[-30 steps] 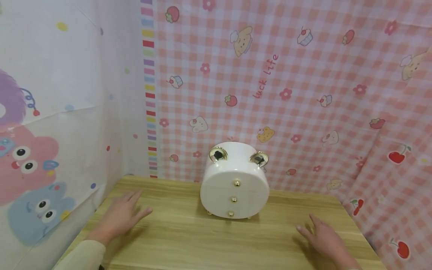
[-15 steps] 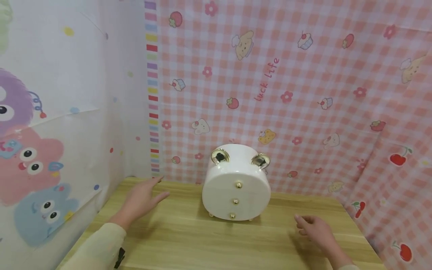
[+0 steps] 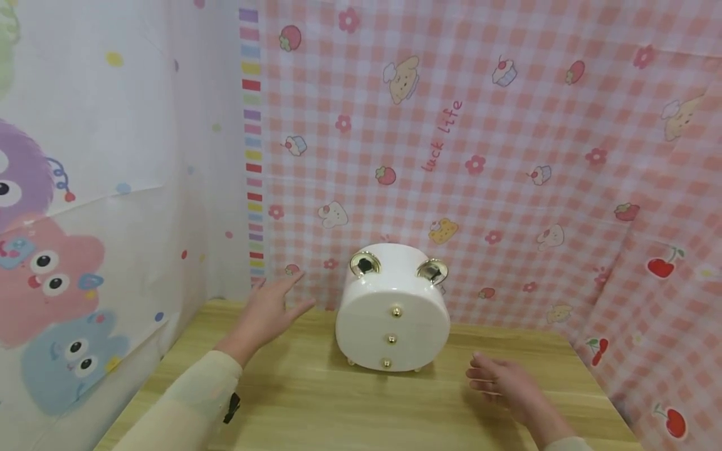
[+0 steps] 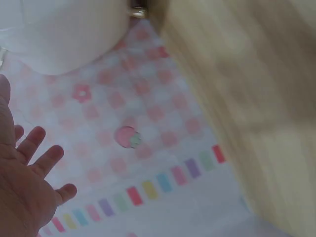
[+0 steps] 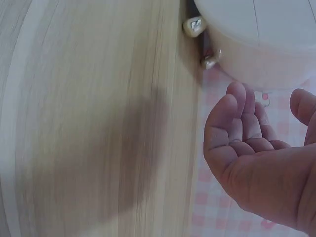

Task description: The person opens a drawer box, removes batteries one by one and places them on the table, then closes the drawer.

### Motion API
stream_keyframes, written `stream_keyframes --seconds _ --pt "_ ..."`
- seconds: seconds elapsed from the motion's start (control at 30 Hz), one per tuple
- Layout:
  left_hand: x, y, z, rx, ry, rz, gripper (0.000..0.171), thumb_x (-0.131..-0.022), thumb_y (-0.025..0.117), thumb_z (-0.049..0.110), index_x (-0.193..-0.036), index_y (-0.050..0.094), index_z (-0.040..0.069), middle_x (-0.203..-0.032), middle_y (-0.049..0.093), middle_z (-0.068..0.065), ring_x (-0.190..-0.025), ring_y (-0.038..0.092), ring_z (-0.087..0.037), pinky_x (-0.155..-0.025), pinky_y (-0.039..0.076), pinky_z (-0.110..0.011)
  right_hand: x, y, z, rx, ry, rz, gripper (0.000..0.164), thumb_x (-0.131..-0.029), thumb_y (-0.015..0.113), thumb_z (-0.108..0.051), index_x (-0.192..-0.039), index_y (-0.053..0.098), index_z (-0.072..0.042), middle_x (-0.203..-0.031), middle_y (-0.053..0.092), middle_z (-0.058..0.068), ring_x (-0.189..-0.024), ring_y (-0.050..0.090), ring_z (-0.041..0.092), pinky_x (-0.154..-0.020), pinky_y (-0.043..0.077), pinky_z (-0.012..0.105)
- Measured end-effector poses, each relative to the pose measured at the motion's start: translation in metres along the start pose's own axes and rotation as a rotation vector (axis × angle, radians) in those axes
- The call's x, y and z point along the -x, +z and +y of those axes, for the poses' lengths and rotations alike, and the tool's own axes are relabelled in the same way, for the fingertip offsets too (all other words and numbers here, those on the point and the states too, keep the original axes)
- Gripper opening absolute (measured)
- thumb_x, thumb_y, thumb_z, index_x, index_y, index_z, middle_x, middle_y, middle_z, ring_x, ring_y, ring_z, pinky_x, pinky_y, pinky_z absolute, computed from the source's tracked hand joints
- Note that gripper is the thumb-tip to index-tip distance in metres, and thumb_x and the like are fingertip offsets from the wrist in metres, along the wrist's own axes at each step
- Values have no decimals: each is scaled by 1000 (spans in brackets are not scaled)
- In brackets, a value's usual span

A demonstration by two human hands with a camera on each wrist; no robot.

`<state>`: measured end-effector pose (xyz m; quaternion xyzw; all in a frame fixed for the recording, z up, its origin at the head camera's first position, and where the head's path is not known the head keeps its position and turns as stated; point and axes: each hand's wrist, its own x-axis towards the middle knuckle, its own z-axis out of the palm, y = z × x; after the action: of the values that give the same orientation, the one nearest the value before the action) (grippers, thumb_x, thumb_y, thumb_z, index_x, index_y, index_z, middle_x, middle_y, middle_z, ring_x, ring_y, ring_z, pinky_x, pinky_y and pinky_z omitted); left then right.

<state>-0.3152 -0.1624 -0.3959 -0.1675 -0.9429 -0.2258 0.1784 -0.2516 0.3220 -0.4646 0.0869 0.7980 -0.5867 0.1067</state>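
Observation:
A glossy white rounded box (image 3: 366,332) stands on the wooden table, with three gold knobs down its front and two gold ear-like rings on top. Thin seams between the knobs suggest drawers. To its left, my left hand (image 3: 267,316) hovers with fingers spread, apart from the box. My right hand (image 3: 510,385) is held off to the right, fingers loosely bent and holding nothing. Small gold feet (image 5: 194,26) show under the box in the right wrist view. In the left wrist view, the left hand (image 4: 24,182) has its fingers extended beside the white box (image 4: 64,34).
The wooden table (image 3: 338,413) ends at a pink checked cloth (image 3: 496,207) hanging behind and on the right. A white cloth with cartoon figures (image 3: 62,275) hangs at the left. A black clip-like piece (image 3: 232,408) sits at the left sleeve.
My left hand has moved right and farther forward, closer to the box. The right hand has shifted slightly left toward it, its fingers more bent than before. The box has stayed in place.

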Motion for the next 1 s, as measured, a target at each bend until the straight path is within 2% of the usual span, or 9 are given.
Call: stream_keyframes --seconds 0.17,0.27,0.4,0.5,0.7,0.83,1.0 --pt "-18 -4 26 23 16 29 76 -102 67 56 -164 44 19 -162 55 -13 -152 48 -41 -131 17 -71 1 8 -1 -65 -3 -102 81 -109 55 -54 -150 47 15 -138 70 24 -115 73 26 -95 62 41" --pt "-28 -7 40 35 34 49 76 -102 66 56 -164 44 18 -163 53 -12 -153 47 -40 -131 16 -71 0 13 -2 -81 -15 -158 82 -109 54 -54 -151 46 15 -137 71 21 -116 72 24 -94 62 39" --pt "-41 -9 56 64 51 80 72 -102 68 53 -162 47 18 -163 55 -10 -153 48 -37 -130 18 -72 -1 21 -7 -101 -30 -201 81 -109 55 -55 -150 48 13 -135 73 16 -115 72 23 -94 61 38" --pt "-49 -10 67 90 46 76 70 -102 69 54 -160 50 20 -158 59 -9 -151 50 -34 -132 16 -69 -1 27 -12 -120 -33 -214 78 -108 56 -56 -148 52 10 -131 75 11 -113 73 21 -94 61 38" --pt "-57 -5 81 24 71 70 61 -103 66 55 -156 55 29 -156 62 -5 -146 54 -34 -130 18 -72 0 37 -20 -140 -28 -232 71 -107 57 -57 -143 58 5 -124 78 4 -110 73 19 -93 61 37" --pt "-60 -2 86 9 73 76 63 -101 68 57 -155 57 29 -160 58 -5 -151 51 -35 -131 18 -71 0 45 -27 -165 -18 -242 67 -107 58 -58 -139 62 1 -115 77 -3 -107 72 18 -90 59 35" --pt "-62 2 91 -14 72 71 65 -99 70 58 -155 58 29 -159 58 -6 -151 51 -35 -130 18 -73 0 56 -38 -209 -37 -310 54 -109 54 -54 -132 64 -7 -111 75 -6 -104 68 16 -89 56 32"
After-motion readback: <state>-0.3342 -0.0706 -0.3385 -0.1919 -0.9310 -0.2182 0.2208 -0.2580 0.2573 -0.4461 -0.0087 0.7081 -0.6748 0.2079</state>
